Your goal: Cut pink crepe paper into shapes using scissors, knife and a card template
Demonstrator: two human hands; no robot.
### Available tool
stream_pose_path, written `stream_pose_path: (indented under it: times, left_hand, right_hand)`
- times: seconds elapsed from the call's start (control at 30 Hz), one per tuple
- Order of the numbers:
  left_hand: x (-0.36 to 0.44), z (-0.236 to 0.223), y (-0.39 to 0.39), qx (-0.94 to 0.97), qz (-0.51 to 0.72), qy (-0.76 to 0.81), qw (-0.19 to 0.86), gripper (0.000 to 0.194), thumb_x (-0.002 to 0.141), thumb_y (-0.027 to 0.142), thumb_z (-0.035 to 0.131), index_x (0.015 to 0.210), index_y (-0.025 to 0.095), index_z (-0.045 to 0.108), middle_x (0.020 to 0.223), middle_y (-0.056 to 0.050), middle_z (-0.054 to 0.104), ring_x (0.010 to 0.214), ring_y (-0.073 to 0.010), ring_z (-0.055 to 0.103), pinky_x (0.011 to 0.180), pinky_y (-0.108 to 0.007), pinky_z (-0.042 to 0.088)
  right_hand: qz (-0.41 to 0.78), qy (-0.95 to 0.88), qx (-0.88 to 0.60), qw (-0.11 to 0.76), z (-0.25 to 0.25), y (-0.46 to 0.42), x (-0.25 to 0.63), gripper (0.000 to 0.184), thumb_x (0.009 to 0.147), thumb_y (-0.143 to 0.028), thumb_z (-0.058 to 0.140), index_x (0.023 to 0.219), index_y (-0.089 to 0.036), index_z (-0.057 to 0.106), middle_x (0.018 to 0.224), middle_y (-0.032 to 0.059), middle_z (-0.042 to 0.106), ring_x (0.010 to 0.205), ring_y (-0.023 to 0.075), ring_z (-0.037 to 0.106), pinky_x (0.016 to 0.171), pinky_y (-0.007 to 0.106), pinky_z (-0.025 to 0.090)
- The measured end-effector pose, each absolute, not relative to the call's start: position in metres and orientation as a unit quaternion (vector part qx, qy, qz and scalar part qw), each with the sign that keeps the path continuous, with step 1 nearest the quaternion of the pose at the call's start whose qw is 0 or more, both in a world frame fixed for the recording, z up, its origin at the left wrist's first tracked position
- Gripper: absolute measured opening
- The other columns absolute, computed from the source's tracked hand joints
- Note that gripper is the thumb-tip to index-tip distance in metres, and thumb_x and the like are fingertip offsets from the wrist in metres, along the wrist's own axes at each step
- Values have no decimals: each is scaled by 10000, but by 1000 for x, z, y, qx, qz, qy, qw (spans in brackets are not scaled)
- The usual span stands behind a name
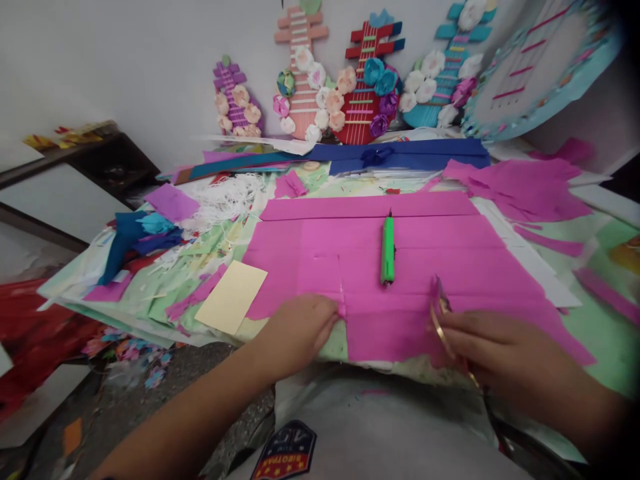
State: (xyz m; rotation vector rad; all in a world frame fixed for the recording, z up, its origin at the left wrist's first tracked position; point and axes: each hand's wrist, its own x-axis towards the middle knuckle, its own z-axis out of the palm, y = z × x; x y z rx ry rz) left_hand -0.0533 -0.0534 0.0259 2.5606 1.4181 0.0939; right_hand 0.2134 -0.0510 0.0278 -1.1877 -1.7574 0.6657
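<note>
A large pink crepe paper sheet (425, 247) lies over the table in front of me, with a rectangular notch in its near left edge. My left hand (303, 327) is closed at that notch, its fingertips pinching the sheet's edge. In my right hand (493, 343) is a pair of scissors (440, 320) with gold-coloured handles, held over the sheet's near right part, blades pointing away from me. A green utility knife (388, 250) rests on the sheet between and beyond my hands. Left of the sheet lies a cream card (231, 297).
Paper guitars (367, 93) with paper flowers lean on the wall behind. Blue paper strips (410, 155) lie at the table's back. A white string pile (225, 200) and scraps cover the left side; torn pink paper (525, 190) lies at the right. A dark shelf (110, 167) stands left.
</note>
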Motion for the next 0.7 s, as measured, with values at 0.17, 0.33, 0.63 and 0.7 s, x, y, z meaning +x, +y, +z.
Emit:
stream_pose_path:
  times: [0.17,0.33,0.63,0.7]
  left_hand:
    - [-51,41,-34,842,-2,530,99,234,849,248,318,896,188,539,804,-45,617,724,-194,562,615,-285,396]
    - [-53,47,-8,851,-11,507,137,334,837,251,328,1144,210,453,1091,-51,575,932,-198,544,756,-289,390]
    - [-58,50,19,846,-40,480,228,215,778,302,393,795,209,586,820,9,622,723,-150,542,617,-236,363]
    - [-58,49,20,850,-37,470,233,223,779,318,391,797,209,585,806,9,617,707,-147,533,599,-234,353]
  right_hand:
    - [119,-948,-281,85,22,-69,220,436,722,-65,410,1096,-237,553,1125,58,573,970,194,566,726,323,512]
    - [96,-950,-294,45,23,-81,224,444,753,-86,399,1154,-254,489,1122,51,573,960,174,562,747,300,487]
    - [64,-712,-699,-25,25,-81,192,447,749,-559,338,591,-193,540,557,57,538,493,185,506,400,267,278]
    - [53,-709,-703,-29,25,-83,191,426,753,-542,341,611,-193,540,585,62,541,527,194,511,430,279,288]
